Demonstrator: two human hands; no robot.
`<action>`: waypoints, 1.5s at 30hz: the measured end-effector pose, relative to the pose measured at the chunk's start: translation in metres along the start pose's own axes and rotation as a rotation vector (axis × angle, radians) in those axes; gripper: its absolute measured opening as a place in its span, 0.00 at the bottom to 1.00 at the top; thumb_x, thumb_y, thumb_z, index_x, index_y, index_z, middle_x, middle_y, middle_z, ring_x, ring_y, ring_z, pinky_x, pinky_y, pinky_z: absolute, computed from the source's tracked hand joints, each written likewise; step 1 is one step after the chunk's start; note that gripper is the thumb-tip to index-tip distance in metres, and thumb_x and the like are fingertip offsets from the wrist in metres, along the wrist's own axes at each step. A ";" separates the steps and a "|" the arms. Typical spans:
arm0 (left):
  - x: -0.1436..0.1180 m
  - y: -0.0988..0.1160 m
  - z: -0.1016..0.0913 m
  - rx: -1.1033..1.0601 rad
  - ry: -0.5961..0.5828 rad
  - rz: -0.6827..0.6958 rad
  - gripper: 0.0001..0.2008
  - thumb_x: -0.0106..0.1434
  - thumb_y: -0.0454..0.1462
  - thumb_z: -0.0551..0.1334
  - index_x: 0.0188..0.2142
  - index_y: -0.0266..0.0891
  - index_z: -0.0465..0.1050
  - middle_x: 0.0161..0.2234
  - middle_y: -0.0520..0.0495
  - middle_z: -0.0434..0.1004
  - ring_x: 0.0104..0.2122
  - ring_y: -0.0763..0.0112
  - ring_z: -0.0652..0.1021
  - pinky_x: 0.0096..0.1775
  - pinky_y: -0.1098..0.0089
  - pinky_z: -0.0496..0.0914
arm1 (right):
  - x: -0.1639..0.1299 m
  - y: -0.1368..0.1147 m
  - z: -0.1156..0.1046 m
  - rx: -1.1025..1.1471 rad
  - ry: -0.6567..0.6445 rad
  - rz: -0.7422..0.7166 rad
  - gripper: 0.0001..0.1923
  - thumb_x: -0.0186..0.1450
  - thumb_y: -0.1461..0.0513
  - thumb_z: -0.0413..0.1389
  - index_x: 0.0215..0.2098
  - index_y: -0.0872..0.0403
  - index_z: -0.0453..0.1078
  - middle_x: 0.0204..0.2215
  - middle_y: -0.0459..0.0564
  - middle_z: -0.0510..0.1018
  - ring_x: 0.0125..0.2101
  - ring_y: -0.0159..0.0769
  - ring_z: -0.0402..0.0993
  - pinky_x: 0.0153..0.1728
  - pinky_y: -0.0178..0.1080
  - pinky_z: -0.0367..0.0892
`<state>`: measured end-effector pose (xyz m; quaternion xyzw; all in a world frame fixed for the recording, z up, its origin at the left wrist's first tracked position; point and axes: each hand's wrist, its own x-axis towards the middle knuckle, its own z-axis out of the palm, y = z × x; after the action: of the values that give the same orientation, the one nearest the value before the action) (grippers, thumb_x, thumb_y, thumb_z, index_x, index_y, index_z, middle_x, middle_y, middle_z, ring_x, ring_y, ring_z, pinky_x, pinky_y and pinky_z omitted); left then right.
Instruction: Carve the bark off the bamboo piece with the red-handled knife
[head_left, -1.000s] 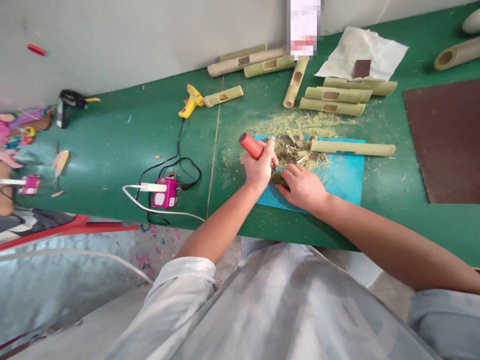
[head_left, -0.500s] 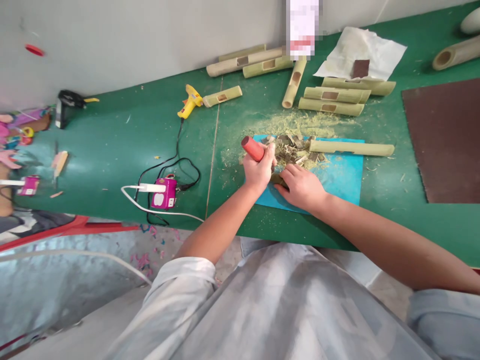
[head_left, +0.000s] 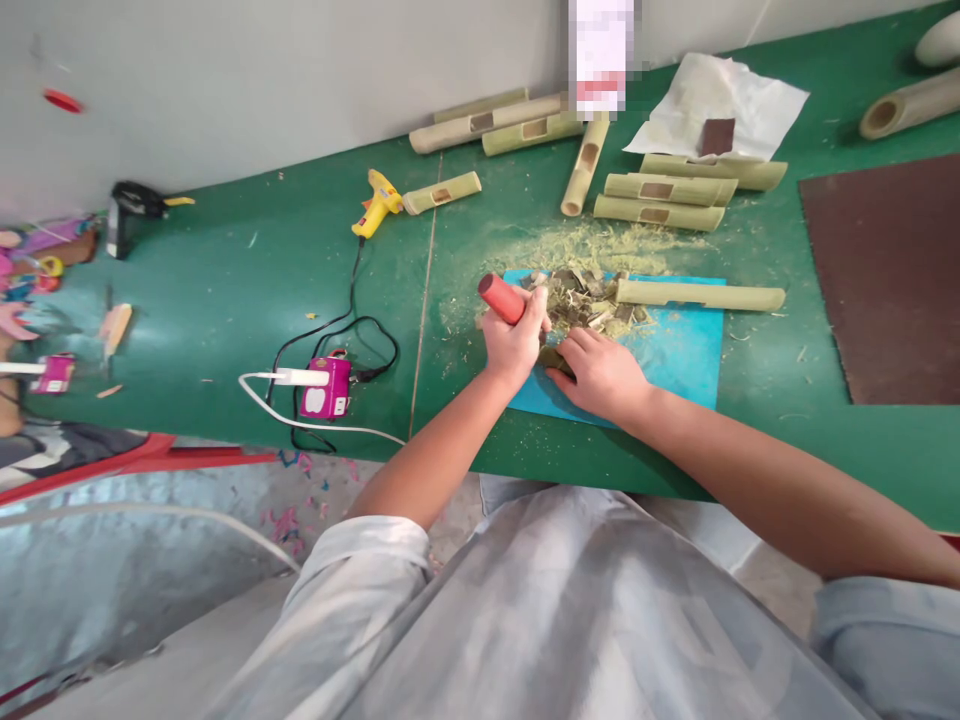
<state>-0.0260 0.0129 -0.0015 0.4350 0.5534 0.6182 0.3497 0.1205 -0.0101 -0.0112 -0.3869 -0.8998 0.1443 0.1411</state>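
Craft workshop, by look of it: long green-topped workbench (head_left: 259,265) against pale wall (head_left: 300,70). Bamboo tubes (head_left: 690,218) with rectangular windows cut in them, lying in groups. Bamboo chips (head_left: 577,290) and yellowish shavings (head_left: 600,246) heaped on and behind blue mat (head_left: 667,365); red-handled tool (head_left: 501,299) gripped beside them. Yellow hot-glue gun (head_left: 377,205), corded. Magenta power-socket block (head_left: 327,390). Colourful scraps (head_left: 285,525) littering grey floor (head_left: 459,495) below.

Looked bright, under soft, fairly even light. Threw pale glare on the left stretch of the green table (head_left: 225,280) and a bluish sheen over the lower-left surface (head_left: 142,570). Left soft shadow in the folds of the pale shirt (head_left: 540,600) and darker shade along the table's near edge. Showed the red handle (head_left: 499,296) fairly clearly but blurred the finer shavings (head_left: 581,245) together. Stretched toward the margins, and broke into coarse pixels over a white patch (head_left: 596,50) at top.
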 end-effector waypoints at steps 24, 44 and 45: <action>-0.004 0.006 0.004 -0.097 0.035 -0.072 0.27 0.60 0.57 0.68 0.21 0.41 0.63 0.14 0.56 0.68 0.15 0.79 0.68 0.22 0.74 0.65 | -0.002 0.005 0.002 0.000 0.036 -0.033 0.10 0.71 0.58 0.57 0.39 0.58 0.73 0.36 0.57 0.76 0.38 0.44 0.69 0.40 0.42 0.64; 0.000 -0.004 -0.010 0.042 -0.089 0.090 0.21 0.59 0.50 0.71 0.22 0.39 0.69 0.21 0.55 0.69 0.21 0.78 0.70 0.28 0.72 0.67 | -0.002 -0.005 -0.010 -0.031 -0.033 0.023 0.06 0.67 0.61 0.57 0.39 0.56 0.73 0.38 0.58 0.77 0.39 0.47 0.70 0.38 0.43 0.62; -0.001 -0.005 -0.012 0.040 -0.088 0.103 0.21 0.58 0.50 0.72 0.23 0.39 0.70 0.21 0.54 0.70 0.22 0.78 0.71 0.28 0.72 0.67 | -0.002 -0.006 -0.011 -0.030 -0.036 0.023 0.06 0.68 0.61 0.57 0.39 0.56 0.73 0.38 0.58 0.77 0.40 0.47 0.70 0.39 0.43 0.62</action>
<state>-0.0371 0.0086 -0.0069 0.4964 0.5265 0.6047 0.3327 0.1222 -0.0138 0.0002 -0.3966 -0.8997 0.1394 0.1174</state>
